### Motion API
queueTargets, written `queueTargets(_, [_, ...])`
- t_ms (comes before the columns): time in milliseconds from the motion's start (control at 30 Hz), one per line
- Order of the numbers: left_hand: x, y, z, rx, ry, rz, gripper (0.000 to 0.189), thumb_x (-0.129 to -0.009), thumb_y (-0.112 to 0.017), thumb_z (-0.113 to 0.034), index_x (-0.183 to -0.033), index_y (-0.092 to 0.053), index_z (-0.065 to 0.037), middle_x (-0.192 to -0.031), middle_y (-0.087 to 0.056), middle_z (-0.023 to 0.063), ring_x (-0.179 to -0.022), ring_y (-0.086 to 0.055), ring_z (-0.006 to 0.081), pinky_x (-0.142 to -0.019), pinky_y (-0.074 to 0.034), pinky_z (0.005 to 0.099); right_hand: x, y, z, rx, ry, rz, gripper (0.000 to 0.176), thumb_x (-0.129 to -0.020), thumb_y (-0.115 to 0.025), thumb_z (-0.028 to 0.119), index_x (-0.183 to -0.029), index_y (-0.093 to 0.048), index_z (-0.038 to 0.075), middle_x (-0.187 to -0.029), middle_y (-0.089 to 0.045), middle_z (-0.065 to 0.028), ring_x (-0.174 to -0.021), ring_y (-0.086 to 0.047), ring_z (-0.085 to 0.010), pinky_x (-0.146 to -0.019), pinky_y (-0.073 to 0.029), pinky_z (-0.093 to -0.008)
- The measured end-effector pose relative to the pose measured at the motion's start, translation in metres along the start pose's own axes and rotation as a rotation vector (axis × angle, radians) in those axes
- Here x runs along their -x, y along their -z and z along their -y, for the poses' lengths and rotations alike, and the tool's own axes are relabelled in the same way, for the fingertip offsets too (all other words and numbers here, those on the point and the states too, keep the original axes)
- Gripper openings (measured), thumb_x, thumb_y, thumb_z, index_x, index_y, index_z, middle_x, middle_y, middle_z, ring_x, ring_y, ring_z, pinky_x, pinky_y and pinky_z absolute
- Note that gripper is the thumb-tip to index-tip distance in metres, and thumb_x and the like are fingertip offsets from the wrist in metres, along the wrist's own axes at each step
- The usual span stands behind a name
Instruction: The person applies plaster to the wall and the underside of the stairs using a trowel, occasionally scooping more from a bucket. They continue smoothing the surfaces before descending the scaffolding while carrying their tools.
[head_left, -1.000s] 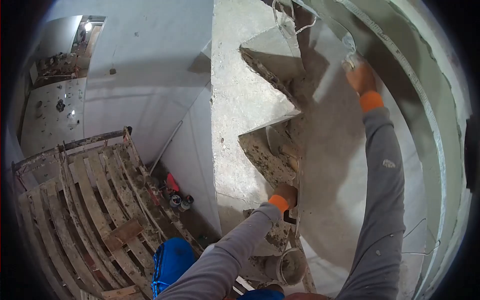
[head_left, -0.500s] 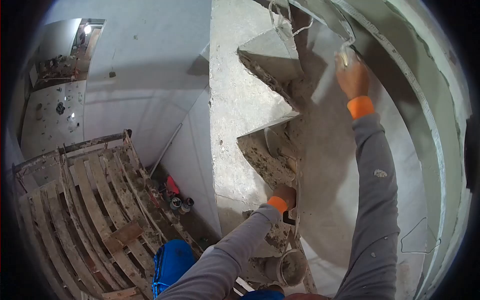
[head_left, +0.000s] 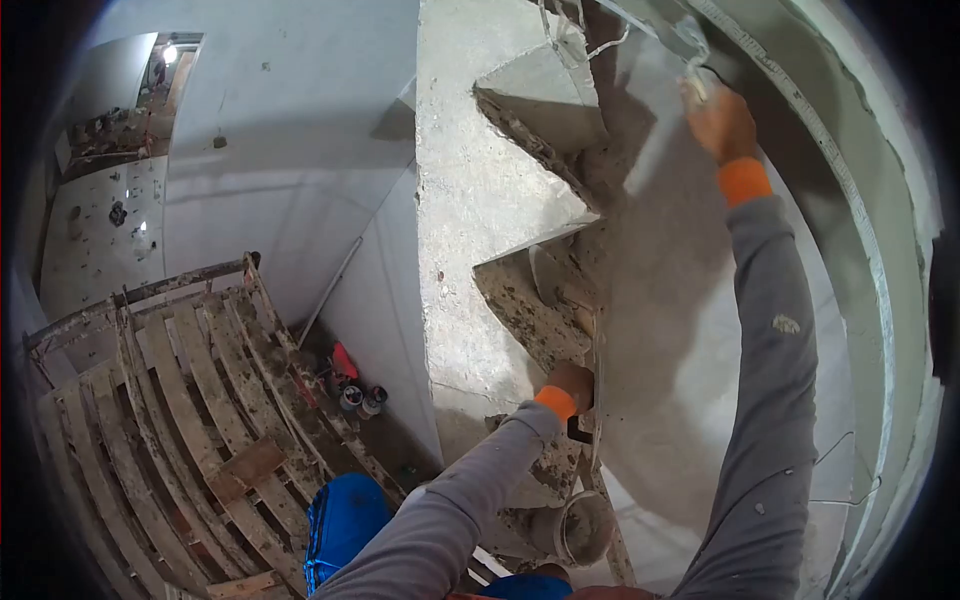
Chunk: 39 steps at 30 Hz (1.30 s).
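My right hand (head_left: 722, 122), at the upper right, is closed around the pale handle of a trowel (head_left: 688, 38). Its blade is raised against the wall near the curved edge, partly blurred. Lower down, by the sawtooth stair side, my left hand (head_left: 570, 388) is wrapped round a flat tool with a black handle (head_left: 579, 432); its thin plate (head_left: 598, 375) shows edge-on, so its face is hidden. Rough mortar covers the step notch (head_left: 530, 310) just above this hand. A mortar-stained bucket (head_left: 585, 528) stands below it.
A slatted wooden platform (head_left: 180, 430) fills the lower left. Cans (head_left: 360, 398) and a red object (head_left: 344, 361) lie beside it. Loose wires (head_left: 575, 40) hang at the top, and a curved pale strip (head_left: 830, 150) runs down the right side. My blue-clad knee (head_left: 348, 525) is below.
My right hand and the trowel have moved slightly up and to the right along the wall. My left hand stays at the stair side, and the view has shifted a little.
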<state>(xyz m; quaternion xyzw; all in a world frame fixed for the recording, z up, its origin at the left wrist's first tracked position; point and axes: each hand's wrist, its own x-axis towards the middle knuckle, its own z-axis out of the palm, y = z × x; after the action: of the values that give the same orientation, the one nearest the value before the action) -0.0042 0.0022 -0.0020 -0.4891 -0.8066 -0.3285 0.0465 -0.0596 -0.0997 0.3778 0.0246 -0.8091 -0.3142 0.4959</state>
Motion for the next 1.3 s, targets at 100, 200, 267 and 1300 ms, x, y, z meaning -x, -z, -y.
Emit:
queueTargets(100, [0.005, 0.010, -0.001, -0.018, 0.005, 0.029, 0.013, -0.073, -0.059, -0.016, -0.078, -0.070, -0.010, -0.082, -0.069, 0.0109, -0.082, -0.068, 0.0267, -0.071, -0.052, 0.0381, 0.017, -0.009, -0.026, -0.183, 0.142, -0.160, 0.039, -0.089, -0.051, 0.038, -0.111, -0.060, 0.008, -0.103, -0.063, -0.0207, -0.100, -0.058, -0.0403, -0.085, -0.046, -0.0462])
queueTargets(200, [0.001, 0.004, -0.002, -0.056, 0.014, 0.049, 0.011, -0.074, -0.059, -0.016, -0.075, -0.069, -0.010, -0.077, -0.067, 0.0105, -0.076, -0.066, 0.0267, -0.068, -0.052, 0.0383, 0.022, -0.013, -0.039, -0.248, 0.175, -0.143, 0.039, -0.089, -0.051, 0.038, -0.114, -0.059, 0.008, -0.103, -0.063, -0.0216, -0.102, -0.056, -0.0408, -0.086, -0.046, -0.0465])
queueTargets(267, [-0.004, -0.004, 0.000, -0.053, -0.004, 0.017, 0.012, -0.075, -0.059, -0.014, -0.069, -0.066, -0.007, -0.069, -0.062, 0.0119, -0.066, -0.062, 0.0288, -0.063, -0.052, 0.0390, 0.013, -0.018, -0.037, -0.217, 0.212, -0.079, 0.040, -0.089, -0.051, 0.039, -0.115, -0.058, 0.009, -0.104, -0.062, -0.0219, -0.103, -0.056, -0.0412, -0.086, -0.045, -0.0464])
queueTargets(1300, [-0.014, -0.014, 0.003, 0.035, 0.049, 0.049, 0.012, -0.067, -0.063, -0.014, -0.075, -0.070, -0.007, -0.081, -0.068, 0.0145, -0.081, -0.067, 0.0292, -0.074, -0.054, 0.0378, 0.035, -0.001, -0.047, -0.222, 0.122, -0.072, 0.040, -0.090, -0.048, 0.042, -0.113, -0.058, 0.011, -0.102, -0.062, -0.0211, -0.097, -0.057, -0.0407, -0.081, -0.046, -0.0468])
